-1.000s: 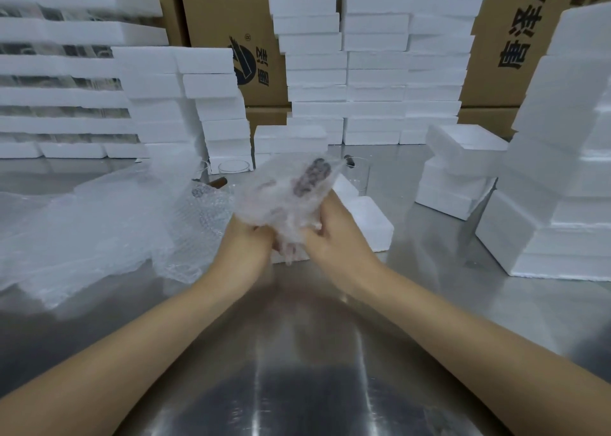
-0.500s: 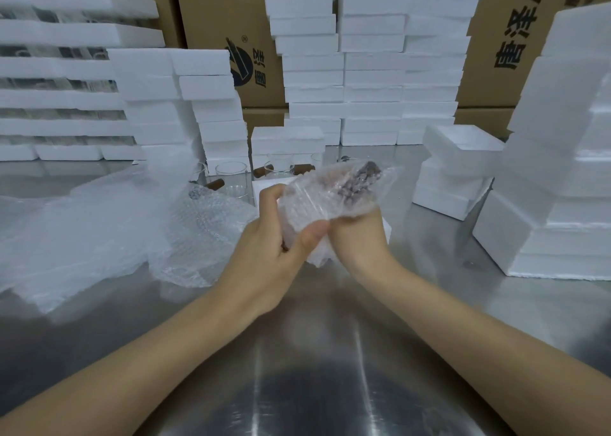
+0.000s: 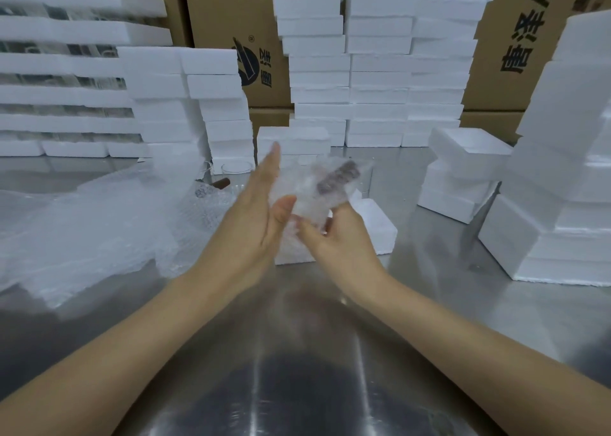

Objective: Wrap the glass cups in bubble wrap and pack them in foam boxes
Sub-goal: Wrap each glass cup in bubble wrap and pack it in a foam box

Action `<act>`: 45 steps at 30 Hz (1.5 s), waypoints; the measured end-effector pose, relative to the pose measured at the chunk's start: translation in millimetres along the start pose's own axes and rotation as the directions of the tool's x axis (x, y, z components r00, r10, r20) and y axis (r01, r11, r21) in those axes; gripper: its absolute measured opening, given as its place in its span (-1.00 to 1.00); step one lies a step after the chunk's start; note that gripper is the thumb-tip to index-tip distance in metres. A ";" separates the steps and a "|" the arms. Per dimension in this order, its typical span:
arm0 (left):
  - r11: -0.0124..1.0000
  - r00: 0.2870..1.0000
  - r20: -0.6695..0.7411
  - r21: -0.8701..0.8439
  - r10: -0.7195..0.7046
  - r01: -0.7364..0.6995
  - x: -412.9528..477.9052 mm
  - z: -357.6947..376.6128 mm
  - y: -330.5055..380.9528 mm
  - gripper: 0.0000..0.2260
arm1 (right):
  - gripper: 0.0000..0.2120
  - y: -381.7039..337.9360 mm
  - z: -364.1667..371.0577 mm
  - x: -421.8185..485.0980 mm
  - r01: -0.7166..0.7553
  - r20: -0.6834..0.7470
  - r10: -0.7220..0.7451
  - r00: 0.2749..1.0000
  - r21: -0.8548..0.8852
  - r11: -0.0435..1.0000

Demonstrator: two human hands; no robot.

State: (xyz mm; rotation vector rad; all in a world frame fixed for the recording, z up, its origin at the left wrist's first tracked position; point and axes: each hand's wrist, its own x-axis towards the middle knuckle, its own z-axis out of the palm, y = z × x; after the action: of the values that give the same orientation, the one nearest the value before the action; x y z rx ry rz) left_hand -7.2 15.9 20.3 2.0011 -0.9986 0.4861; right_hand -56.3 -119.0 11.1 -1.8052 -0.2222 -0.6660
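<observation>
A glass cup wrapped in bubble wrap (image 3: 317,190), with a dark brown handle showing through, is held above the steel table. My right hand (image 3: 340,240) grips its lower end from underneath, fingers curled round it. My left hand (image 3: 261,210) is flat with straight fingers, palm pressed against the left side of the wrap. Behind and below the cup lies a white foam box (image 3: 377,230). Loose bubble wrap sheets (image 3: 92,224) lie at the left. Bare glass cups (image 3: 236,167) stand farther back by the foam stacks.
Stacks of white foam boxes stand at the back (image 3: 377,65), back left (image 3: 185,104) and right (image 3: 562,171). Cardboard cartons (image 3: 231,22) line the wall. The steel table (image 3: 297,353) reflects light in front of me.
My left hand has let go of the wrap and opened flat against its side. The wrapped cup has turned more upright in my right hand.
</observation>
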 end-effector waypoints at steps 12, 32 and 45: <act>0.993 1.000 0.018 -0.115 0.005 -0.003 -8.3 23.0 11.4 -0.51 | -0.76 14.0 -12.1 13.1 -0.236 -0.044 0.240 0.970 0.070 0.969; 0.986 0.987 -0.087 -0.110 -0.138 0.128 -5.9 12.9 9.0 -0.62 | -0.78 3.8 -10.8 8.9 -0.138 -0.028 0.137 0.990 -0.318 0.938; 0.990 0.988 -0.132 -0.126 -0.085 0.068 -10.8 19.9 12.9 -0.62 | -0.74 6.0 -15.7 7.9 0.162 0.055 -0.156 0.986 -0.531 0.832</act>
State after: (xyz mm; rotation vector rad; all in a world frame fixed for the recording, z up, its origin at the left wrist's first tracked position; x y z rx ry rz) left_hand -24.4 0.4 8.3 1.8640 -0.8437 0.5017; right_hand -52.2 -136.9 13.6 -2.3455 -0.2074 -0.9022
